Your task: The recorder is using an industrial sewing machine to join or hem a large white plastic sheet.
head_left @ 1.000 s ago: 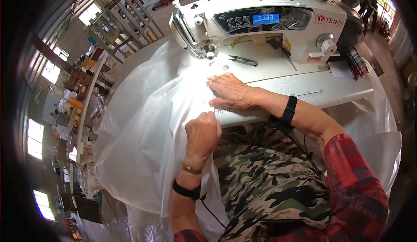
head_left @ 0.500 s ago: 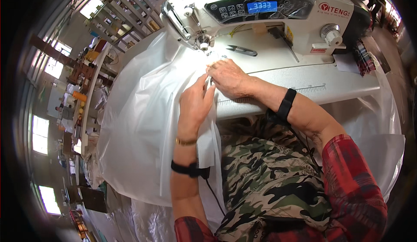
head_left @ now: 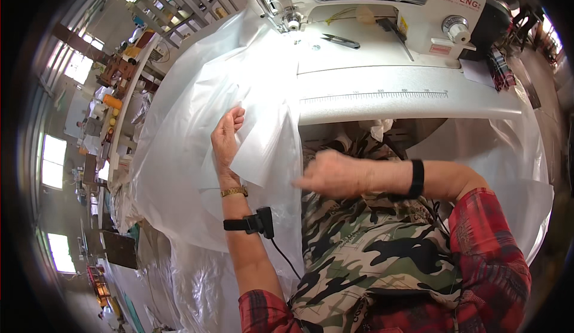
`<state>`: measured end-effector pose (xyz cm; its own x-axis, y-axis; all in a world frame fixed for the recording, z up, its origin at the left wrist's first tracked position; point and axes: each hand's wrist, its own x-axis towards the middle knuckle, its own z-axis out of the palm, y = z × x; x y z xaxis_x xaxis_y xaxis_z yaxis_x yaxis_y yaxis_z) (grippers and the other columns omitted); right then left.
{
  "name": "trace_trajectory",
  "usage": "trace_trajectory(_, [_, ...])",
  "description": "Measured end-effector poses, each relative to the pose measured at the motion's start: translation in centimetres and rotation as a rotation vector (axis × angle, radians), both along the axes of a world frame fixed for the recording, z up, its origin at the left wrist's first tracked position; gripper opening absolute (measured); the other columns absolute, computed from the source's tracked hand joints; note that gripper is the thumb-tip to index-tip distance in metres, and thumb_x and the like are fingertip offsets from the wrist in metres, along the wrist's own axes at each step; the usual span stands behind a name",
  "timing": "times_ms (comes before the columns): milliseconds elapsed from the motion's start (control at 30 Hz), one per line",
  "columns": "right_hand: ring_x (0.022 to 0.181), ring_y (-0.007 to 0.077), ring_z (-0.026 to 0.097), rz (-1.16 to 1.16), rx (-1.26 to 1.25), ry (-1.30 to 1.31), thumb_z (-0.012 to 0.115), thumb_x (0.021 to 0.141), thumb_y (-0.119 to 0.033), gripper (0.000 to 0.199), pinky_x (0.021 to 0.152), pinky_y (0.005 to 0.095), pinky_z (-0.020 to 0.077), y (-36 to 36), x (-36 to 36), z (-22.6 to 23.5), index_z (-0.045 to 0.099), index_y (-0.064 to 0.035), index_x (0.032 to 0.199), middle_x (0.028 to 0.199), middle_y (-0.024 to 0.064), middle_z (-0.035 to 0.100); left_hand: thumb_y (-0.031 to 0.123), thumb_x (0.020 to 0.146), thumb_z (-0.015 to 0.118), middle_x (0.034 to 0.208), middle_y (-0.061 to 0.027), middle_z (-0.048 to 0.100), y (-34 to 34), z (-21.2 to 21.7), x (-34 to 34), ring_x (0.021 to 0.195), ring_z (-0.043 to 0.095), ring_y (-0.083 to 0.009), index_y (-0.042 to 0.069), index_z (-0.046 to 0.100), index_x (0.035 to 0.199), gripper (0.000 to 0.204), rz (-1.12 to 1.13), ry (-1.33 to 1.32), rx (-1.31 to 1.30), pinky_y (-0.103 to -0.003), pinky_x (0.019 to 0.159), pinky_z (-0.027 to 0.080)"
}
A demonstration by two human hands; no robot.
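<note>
A white, translucent plastic sheet [head_left: 173,136] spreads over the left of the sewing table and hangs down its front. My left hand [head_left: 227,138] is closed on a fold of it, fingers curled, left of the table's front edge. A loose flap of the sheet stands out beside that wrist. My right hand [head_left: 335,174], slightly blurred, is above my lap near the sheet's right edge. Its fingers are curled in, and whatever they hold is hidden. Beyond the hands stands a white sewing machine [head_left: 442,10], its needle area [head_left: 293,22] brightly lit, with neither hand near it.
Dark thread snips [head_left: 341,41] lie on the machine bed, right of the needle. A ruler scale [head_left: 382,94] runs along the table's front. Camouflage cloth [head_left: 382,261] covers my lap. A cluttered bench [head_left: 128,100] stands at the left, and checked cloth [head_left: 501,73] lies at the right.
Both hands have left the needle area and come toward me. My left hand has shifted left with the sheet; my right hand has dropped over my lap. The view has tilted down.
</note>
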<state>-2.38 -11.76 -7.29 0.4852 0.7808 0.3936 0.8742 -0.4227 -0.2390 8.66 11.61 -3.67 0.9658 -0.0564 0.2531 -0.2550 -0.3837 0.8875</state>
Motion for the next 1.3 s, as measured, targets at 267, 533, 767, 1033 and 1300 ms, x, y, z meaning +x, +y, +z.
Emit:
trace_trajectory(267, [0.065, 0.0289, 0.063, -0.027, 0.288, 0.140, 0.066, 0.076, -0.012, 0.014, 0.061, 0.0405, 0.0504, -2.9, -4.6, 7.0, 0.059, -0.0072, 0.087, 0.068, 0.0080, 0.060, 0.033, 0.105, 0.044, 0.108, -0.0107, 0.070, 1.2, -1.4, 0.2, 0.094, 0.063, -0.0169, -0.006, 0.064, 0.120, 0.046, -0.028, 0.097, -0.179, -0.029, 0.088, 0.050])
trace_trajectory(533, [0.078, 0.0334, 0.068, -0.495, -0.540, 0.600, 0.061, 0.089, -0.023, 0.022, 0.073, 0.0445, 0.0512, -11.6, -5.6, 1.8, 0.067, -0.0080, 0.103, 0.077, 0.0149, 0.068, 0.035, 0.102, 0.050, 0.107, -0.0112, 0.067, 0.5, 0.1, -0.5, 0.093, 0.065, -0.0162, -0.005, 0.060, 0.122, 0.046, -0.156, 0.167, -0.311, -0.029, 0.083, 0.056])
trace_trajectory(767, [0.076, 0.0287, 0.069, -0.367, 0.581, 0.806, 0.060, 0.092, -0.029, 0.037, 0.068, 0.0376, 0.0546, -4.7, -2.3, 2.0, 0.065, 0.0055, 0.105, 0.086, 0.0176, 0.071, 0.046, 0.103, 0.044, 0.114, -0.0147, 0.066, 0.2, 0.0, -1.1, 0.100, 0.066, -0.0203, -0.007, 0.058, 0.123, 0.058, -0.164, 0.240, -0.423, -0.032, 0.086, 0.057])
trace_trajectory(1033, [0.065, 0.0131, 0.062, -0.491, 0.734, 1.288, 0.068, 0.086, -0.029, 0.031, 0.056, 0.0251, 0.0478, 2.1, 0.7, -1.7, 0.065, 0.0020, 0.089, 0.086, 0.0104, 0.068, 0.066, 0.100, 0.028, 0.127, -0.0237, 0.059, -0.8, 2.6, -5.3, 0.124, 0.054, -0.0310, -0.009, 0.055, 0.125, 0.084, -0.120, -0.025, -0.216, -0.042, 0.112, 0.037])
trace_trajectory(1300, [0.073, 0.0115, 0.061, -0.127, 1.020, 1.385, 0.056, 0.093, -0.019, 0.016, 0.068, 0.0259, 0.0501, -0.7, -4.3, 1.5, 0.059, -0.0035, 0.092, 0.083, 0.0057, 0.065, 0.017, 0.087, 0.074, 0.098, -0.0070, 0.063, -4.1, 4.1, -11.2, 0.086, 0.058, -0.0127, -0.003, 0.060, 0.117, 0.039, -0.180, -0.012, 0.013, -0.028, 0.079, 0.047])
